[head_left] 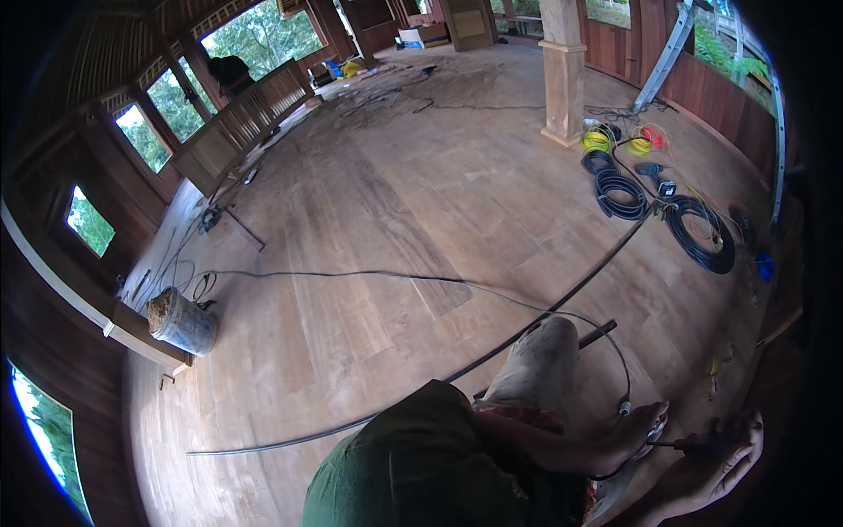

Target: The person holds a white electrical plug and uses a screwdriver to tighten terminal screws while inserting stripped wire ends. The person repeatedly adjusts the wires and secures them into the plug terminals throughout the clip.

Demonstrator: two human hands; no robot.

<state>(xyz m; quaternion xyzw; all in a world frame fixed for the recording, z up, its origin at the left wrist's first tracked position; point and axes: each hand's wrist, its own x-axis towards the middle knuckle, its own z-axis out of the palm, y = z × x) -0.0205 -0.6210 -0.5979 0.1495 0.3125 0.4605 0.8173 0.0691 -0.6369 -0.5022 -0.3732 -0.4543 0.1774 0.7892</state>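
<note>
At the lower right, my left hand [644, 428] is closed on a small pale part [655, 429] that its fingers mostly cover, so I cannot make out its kind. My right hand [742, 452] is wrapped round the dark handle of a screwdriver [667, 443]. Its thin shaft points left, with the tip at the small part in my left hand. Just beside my left hand, a cable connector [624, 408] at the end of a thin black cable [606, 331] is near the floor. My bent knee [546, 338] is just ahead of my left forearm.
A long black conduit [492, 353] crosses the wooden floor. Coiled black hoses [620, 193], yellow wire rolls [596, 140] and a cordless drill [648, 169] lie at right, near a wooden post [562, 88] and ladder [666, 53]. A bucket [186, 325] stands left. A person [230, 75] is far left.
</note>
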